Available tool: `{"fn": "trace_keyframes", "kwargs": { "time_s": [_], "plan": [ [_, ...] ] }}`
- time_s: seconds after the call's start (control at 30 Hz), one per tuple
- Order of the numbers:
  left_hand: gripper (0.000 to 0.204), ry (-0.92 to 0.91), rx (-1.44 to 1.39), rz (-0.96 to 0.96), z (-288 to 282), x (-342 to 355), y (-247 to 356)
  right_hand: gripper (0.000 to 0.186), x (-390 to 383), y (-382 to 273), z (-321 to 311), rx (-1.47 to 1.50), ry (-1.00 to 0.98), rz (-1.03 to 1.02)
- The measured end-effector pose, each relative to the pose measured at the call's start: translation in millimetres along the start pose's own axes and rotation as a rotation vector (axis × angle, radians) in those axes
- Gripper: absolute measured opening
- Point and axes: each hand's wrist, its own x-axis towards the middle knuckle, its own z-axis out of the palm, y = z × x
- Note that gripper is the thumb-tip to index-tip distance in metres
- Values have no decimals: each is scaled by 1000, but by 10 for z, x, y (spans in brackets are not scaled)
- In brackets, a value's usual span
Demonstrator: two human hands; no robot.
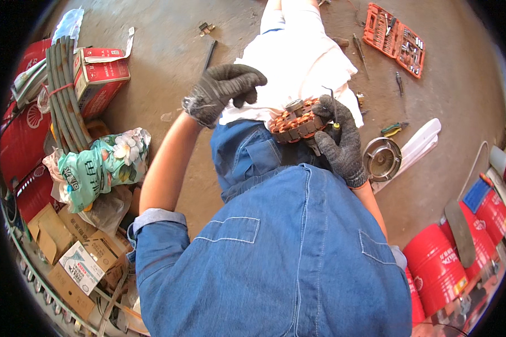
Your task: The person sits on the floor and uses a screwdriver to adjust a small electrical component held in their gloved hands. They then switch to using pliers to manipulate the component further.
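Coil (304, 121) copper-orange; gloves (224, 92) dark grey; cloth (298, 63) white; shirt (247, 286) blue; bag (90, 173) teal, white-flowered.

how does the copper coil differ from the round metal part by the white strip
Pose: the copper coil is in the right hand, tilted with its side toward the camera; the metal part is not held and lies with its open face up.

Look: the coil shows bright copper windings around a darker band; the metal part is dull grey with no copper visible.

Shared: both have a round outline.
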Motion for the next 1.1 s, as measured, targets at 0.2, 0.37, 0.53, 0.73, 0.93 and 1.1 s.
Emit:
{"fn": "trace_keyframes", "kwargs": {
  "time_s": [0.2, 0.37, 0.53, 0.73, 0.93, 1.1],
  "plan": [
    [31, -81, -535, -191, 383, -157, -222, 62, 23, -48, 27, -32, 7, 32],
    [50, -185, -545, -117, 497, -246, -149, 62, 30, -64, 33, 36, 13, 49],
    [53, -203, -684, -130, 441, -233, -325, 61, 19, -20, 54, 27, 26, 29],
    [27, 60, -225, -20, 511, -110, -327, 45, 104, -172, -22, 31, 27, 78],
    [16, 64, 426, 441, 770, 75, -236, 28, 395, -319, -49, 1, 66, 338],
    [21, 124, 475, 368, 932, 129, -266, 21, 416, -227, -11, -175, 112, 231]
  ]
}}
